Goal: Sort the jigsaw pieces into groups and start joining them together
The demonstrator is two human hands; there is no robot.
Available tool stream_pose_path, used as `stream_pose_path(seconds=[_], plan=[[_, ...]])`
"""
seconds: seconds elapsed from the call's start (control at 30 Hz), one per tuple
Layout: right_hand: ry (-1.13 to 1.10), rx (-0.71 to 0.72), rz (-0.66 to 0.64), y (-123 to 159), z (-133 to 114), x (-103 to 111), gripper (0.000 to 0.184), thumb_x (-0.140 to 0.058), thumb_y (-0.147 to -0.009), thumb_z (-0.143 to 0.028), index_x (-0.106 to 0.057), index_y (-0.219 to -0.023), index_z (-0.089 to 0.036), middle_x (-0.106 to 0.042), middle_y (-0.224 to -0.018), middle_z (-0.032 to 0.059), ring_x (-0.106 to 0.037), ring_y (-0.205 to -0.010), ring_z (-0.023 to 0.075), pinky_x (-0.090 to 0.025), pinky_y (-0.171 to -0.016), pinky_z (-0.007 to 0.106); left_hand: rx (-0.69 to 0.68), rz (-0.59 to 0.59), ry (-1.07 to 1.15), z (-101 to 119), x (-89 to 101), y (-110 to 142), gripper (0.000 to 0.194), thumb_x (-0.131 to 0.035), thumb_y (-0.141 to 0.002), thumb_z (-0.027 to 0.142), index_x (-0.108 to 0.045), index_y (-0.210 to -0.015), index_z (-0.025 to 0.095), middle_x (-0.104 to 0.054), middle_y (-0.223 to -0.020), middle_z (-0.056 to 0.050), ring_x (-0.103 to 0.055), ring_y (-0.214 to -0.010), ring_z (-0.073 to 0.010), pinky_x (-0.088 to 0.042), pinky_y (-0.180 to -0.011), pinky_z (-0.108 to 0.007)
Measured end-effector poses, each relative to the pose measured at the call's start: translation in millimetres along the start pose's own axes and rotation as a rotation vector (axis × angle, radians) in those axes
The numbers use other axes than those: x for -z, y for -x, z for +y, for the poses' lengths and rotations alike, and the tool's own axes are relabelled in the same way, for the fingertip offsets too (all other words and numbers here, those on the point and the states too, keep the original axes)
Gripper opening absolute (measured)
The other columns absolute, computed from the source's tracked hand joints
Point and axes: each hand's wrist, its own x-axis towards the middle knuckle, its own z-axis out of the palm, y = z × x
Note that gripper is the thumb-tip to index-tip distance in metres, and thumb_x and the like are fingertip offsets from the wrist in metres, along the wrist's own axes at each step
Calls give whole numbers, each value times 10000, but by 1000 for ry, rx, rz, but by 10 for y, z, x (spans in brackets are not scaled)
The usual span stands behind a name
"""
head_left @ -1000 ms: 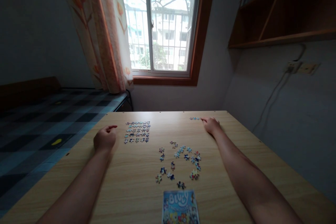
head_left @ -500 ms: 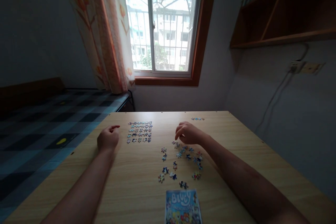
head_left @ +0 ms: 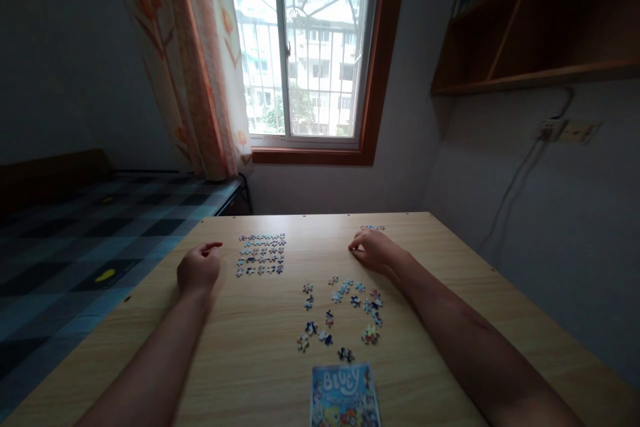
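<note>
My left hand (head_left: 199, 268) rests on the table left of the sorted puzzle pieces (head_left: 261, 255), its fingers curled in and one finger pointing toward them. Nothing shows in it. Over the table's far right part, my right hand (head_left: 375, 250) has its fingertips pinched together and angled down; whatever they may hold is too small to make out. Just beyond it lies a short row of puzzle pieces (head_left: 373, 227), partly covered by the hand. Several loose puzzle pieces (head_left: 345, 290) are scattered nearer to me, below the right hand.
A puzzle box or picture card marked "Bluey" (head_left: 345, 395) lies at the near edge of the wooden table (head_left: 240, 360). To the left is a bed with a checked cover (head_left: 150, 213). A wall shelf (head_left: 530, 33) hangs at right, above a cable (head_left: 515, 180).
My right hand has risen away from the loose pieces, moving right and farther off toward the short row. My left hand stays in place on the table; the view has shifted slightly.
</note>
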Motion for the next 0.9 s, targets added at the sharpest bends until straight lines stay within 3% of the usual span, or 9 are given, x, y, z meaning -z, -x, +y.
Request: stream_pose_path(seconds=[0.23, 0.37, 0.47, 0.67, 0.9], plan=[[-17, -302, -37, 242, 671, 160, 210, -622, -800, -266, -816, -883, -262, -793, -907, 39, -710, -860, 188, -486, -785, 232, 8, -1, -3, 36, 33, 18, 311, -545, -802, 276, -760, -1018, 221, -737, -938, -63, -650, -847, -245, -467, -727, -308], [7, -412, -15, 324, 891, 145, 227, -614, -818, -316, -808, -922, -259, -791, -924, 32, -714, -863, 188, -489, -759, 241, 12, 1, -9, 56, 43, 28, 313, -542, -802, 267, -763, -1019, 220, -737, -940, -62, -651, -843, -242, -473, -727, -305], [34, -416, 10, 277, 862, 66, 244, -601, -844, -352, -802, -950, -264, -786, -959, 34, -702, -905, 197, -485, -801, 259, 10, 9, -7, 52, 34, 23, 307, -552, -796, 267, -768, -1010, 224, -739, -927, -59, -653, -819, -237, -477, -714, -299], [80, -291, 35, 57, 542, -126, 287, -545, -911, -395, -790, -988, -268, -765, -1042, 52, -627, -1053, 228, -423, -964, 320, 7, 9, -11, 33, 23, 13, 310, -550, -800, 267, -766, -1017, 224, -739, -933, -62, -655, -829, -239, -476, -715, -297], [116, -246, 73, 16, 405, -258, 347, -469, -963, -351, -698, -1217, -294, -587, -1401, 58, -459, -1298, 247, -321, -1088, 424, 12, 10, -16, 26, 7, 11, 310, -555, -803, 270, -764, -1027, 229, -740, -922, -55, -653, -815, -233, -472, -704, -296]])
